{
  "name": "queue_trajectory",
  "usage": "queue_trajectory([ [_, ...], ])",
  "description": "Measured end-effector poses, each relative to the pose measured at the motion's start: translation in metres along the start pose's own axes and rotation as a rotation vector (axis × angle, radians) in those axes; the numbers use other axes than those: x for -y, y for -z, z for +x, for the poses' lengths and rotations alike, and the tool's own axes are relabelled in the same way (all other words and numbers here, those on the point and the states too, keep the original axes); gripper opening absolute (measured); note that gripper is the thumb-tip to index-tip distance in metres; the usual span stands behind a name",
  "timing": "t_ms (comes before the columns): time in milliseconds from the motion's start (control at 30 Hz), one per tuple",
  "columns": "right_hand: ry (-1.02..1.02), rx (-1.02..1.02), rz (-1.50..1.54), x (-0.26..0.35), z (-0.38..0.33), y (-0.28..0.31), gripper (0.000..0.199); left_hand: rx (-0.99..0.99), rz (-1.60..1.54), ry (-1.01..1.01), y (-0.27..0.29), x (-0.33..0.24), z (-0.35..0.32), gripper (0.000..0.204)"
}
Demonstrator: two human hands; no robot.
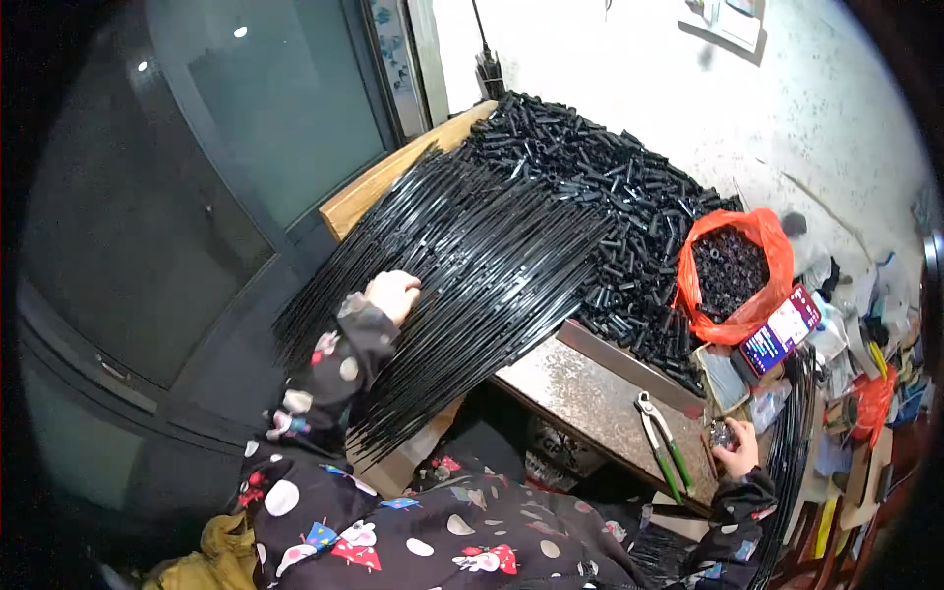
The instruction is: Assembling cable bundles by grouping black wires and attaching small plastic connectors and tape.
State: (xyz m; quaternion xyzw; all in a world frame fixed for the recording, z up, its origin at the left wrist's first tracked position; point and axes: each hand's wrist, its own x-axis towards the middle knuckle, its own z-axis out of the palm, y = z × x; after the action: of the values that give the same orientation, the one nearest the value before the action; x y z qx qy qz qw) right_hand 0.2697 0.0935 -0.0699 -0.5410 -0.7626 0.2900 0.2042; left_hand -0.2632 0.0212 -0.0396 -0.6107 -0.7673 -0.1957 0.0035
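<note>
With our left hand [393,293] spread flat, fingers apart, on the black rods [462,265] fanned across the bench [580,388], and our right hand [737,447] closed on a small metal part [721,434] beside the pliers [661,441], we should lift one rod cleanly without dragging its neighbours.

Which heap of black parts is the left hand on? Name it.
The fan of long thin black rods: the left hand rests on it, apart from the short tubes and the orange bag.

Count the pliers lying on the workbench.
1. The pliers, with green handles, lie on the workbench just left of the right hand. Clutter at the right could hide others.
</note>
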Motion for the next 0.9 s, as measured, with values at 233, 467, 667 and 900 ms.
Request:
queue_trajectory([
  [233,0.03,-0.076,-0.002,-0.013,-0.002,0.0,0.054,-0.252,0.677,0.518,-0.061,0.028,0.044,0.053],
  [467,0.027,-0.075,0.022,-0.029,-0.007,0.0,0.053,-0.191,0.204,0.162,-0.031,0.034,0.026,0.038],
  [667,-0.277,-0.103,0.292,-0.019,-0.011,-0.001,0.069,-0.115,0.161,0.209,-0.013,0.044,0.023,0.023],
  [900,0.253,-0.427,-0.175,0.056,-0.042,-0.032,0.032,-0.198,-0.012,0.329,-0.019,0.054,0.023,0.028],
])
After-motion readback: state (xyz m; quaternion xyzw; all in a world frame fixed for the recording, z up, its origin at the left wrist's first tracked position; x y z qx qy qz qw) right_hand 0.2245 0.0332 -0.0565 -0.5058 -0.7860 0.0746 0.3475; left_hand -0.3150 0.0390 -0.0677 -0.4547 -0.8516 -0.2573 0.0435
